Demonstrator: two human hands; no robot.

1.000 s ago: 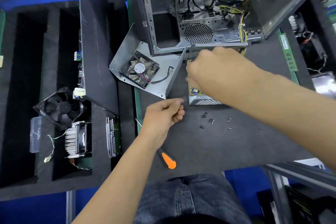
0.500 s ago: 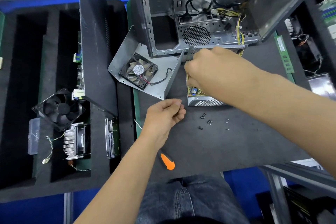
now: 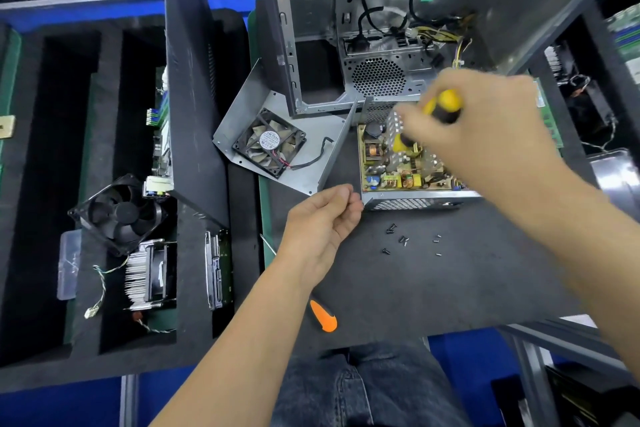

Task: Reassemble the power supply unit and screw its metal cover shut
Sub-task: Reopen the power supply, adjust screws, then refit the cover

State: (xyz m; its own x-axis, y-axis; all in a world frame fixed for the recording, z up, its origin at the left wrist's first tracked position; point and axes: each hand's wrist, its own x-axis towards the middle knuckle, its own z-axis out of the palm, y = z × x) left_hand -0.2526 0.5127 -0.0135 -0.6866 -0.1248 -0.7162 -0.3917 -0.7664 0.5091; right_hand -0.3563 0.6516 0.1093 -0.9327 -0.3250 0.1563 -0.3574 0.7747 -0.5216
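Since half a second ago the right hand has lifted off the power supply unit, uncovering its circuit board, and now shows a yellow-and-black screwdriver gripped in its curled fingers, blurred by motion. The screwdriver is held over the far part of the open unit, tip pointing down toward the board; whether it touches cannot be told. The left hand has barely shifted: it lies on the dark mat with fingers loosely curled, fingertips just beside the unit's near left corner, and whether it pinches anything cannot be seen. The metal cover, carrying its fan, lies apart to the left of the unit. Loose screws sit on the mat just in front of the unit. In the foam tray at left lie a black fan and a heatsink.
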